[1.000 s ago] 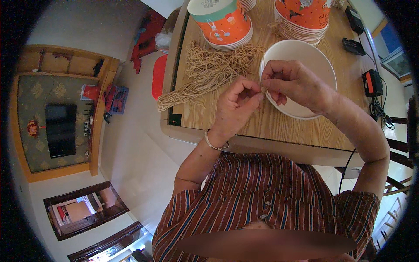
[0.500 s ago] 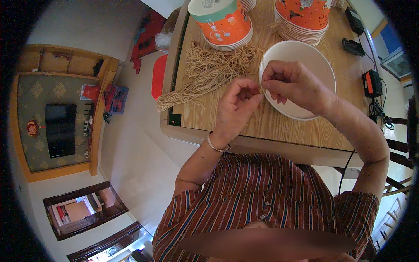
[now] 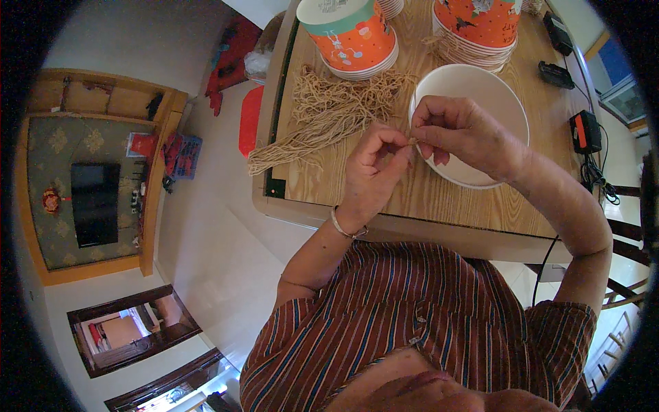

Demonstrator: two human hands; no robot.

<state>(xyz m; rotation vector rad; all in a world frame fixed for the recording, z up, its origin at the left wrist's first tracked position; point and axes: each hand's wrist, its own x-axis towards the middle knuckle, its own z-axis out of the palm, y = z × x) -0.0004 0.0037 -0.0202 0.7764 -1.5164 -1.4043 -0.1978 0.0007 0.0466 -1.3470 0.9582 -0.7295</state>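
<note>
Over the near left rim of a round white bucket [image 3: 484, 86], my two hands meet fingertip to fingertip. My left hand [image 3: 373, 168] is closed in a pinch, and my right hand [image 3: 467, 134] pinches against it. Between their fingertips is a small bit of tan cord [image 3: 412, 141], mostly hidden by the fingers. A loose bundle of tan cords [image 3: 329, 113] lies on the table beyond my left hand, its far end tangled and its near end trailing toward the table's left edge.
Stacked orange paper buckets [image 3: 350, 48] stand at the far left of the wooden table [image 3: 439, 209]. Another orange stack [image 3: 473, 27] stands behind the white bucket, with cord beside it. Black adapters [image 3: 585, 132] and cables line the right edge.
My hands stay together at the bucket's rim, still pinching the bit of cord. The left hand and wrist have shifted very slightly; the bucket and the cord bundle have not moved.
</note>
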